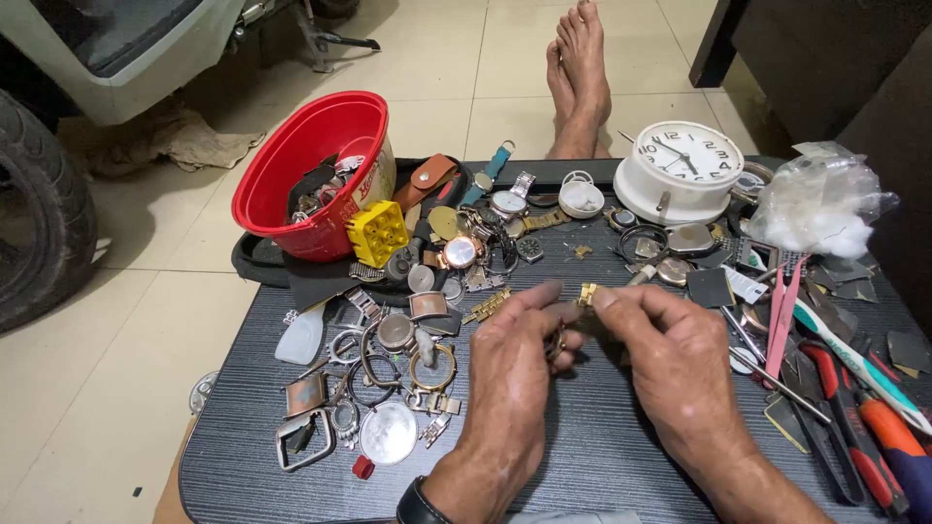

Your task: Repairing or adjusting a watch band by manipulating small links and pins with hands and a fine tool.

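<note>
At the centre of a dark grey ribbed table (602,456), two bare hands meet over a small gold-coloured watch-band piece (587,292). The left hand (515,364) and the right hand (670,349) each pinch it between thumb and forefinger, fingertips almost touching, the remaining fingers curled under; a small ring-like part shows below the left fingers, too hidden to identify. Left of the hands lies a scatter of watch cases, bezels and a round crystal (388,433). At the far left a red plastic bowl (309,165) holds more parts, with a yellow block (378,233) just beside it. At the far right stands a white alarm clock (680,170), near a clear bag of white cotton (815,209). Along the right edge lie pink tweezers (782,311) and orange-handled pliers (874,437). Beyond the table, two bare feet (578,78) rest on the tiled floor.
</note>
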